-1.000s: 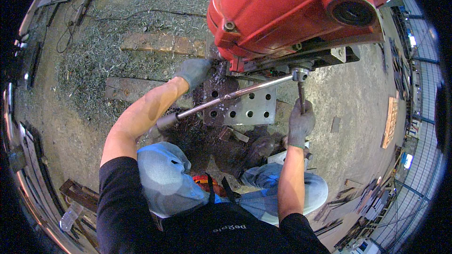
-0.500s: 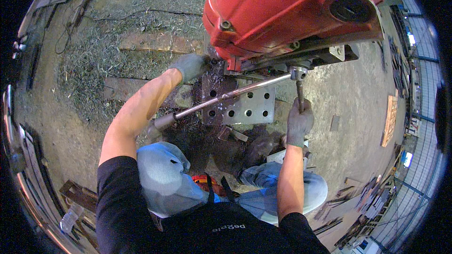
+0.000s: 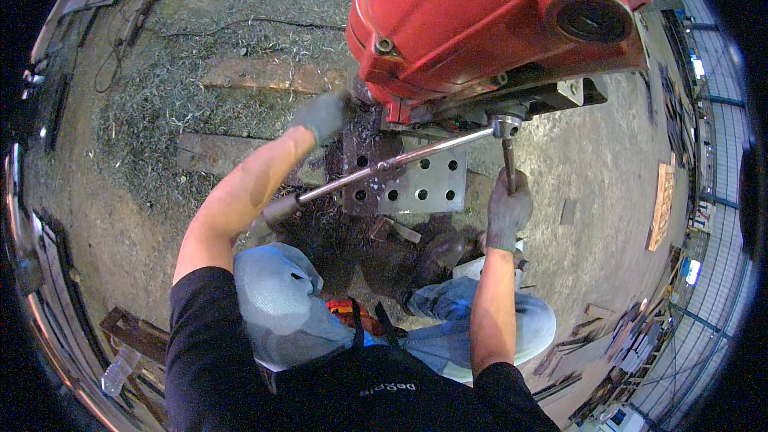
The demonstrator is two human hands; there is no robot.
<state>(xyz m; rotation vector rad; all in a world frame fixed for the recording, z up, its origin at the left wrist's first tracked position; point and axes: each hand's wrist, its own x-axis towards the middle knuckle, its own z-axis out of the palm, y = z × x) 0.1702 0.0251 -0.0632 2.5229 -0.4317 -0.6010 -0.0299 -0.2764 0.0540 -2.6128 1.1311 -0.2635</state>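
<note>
My right hand (image 3: pixel 510 212), in a grey work glove, is closed round a short metal handle (image 3: pixel 509 156). That handle hangs from a hub (image 3: pixel 506 125) on the side of a large red drilling machine (image 3: pixel 472 24). From the same hub a long steel lever (image 3: pixel 392 163) slants down to the left. My left hand (image 3: pixel 322 118), also gloved, is by the lower left end of the red machine, left of its spindle area. Motion smears its fingers, so its grip is unclear. Below the machine lies a steel plate (image 3: pixel 408 202) with several round holes.
Wooden beams (image 3: pixel 264 74) lie among metal shavings (image 3: pixel 152 112) on the left floor. A dark cable (image 3: pixel 256 22) crosses behind them. Metal bars and scraps (image 3: pixel 632 344) are spread at the right. A clear plastic bottle (image 3: pixel 120 370) is at the lower left.
My left hand has shifted slightly down and away from the machine's lower end and is now blurred. My right hand keeps its hold on the handle, nearly unmoved.
</note>
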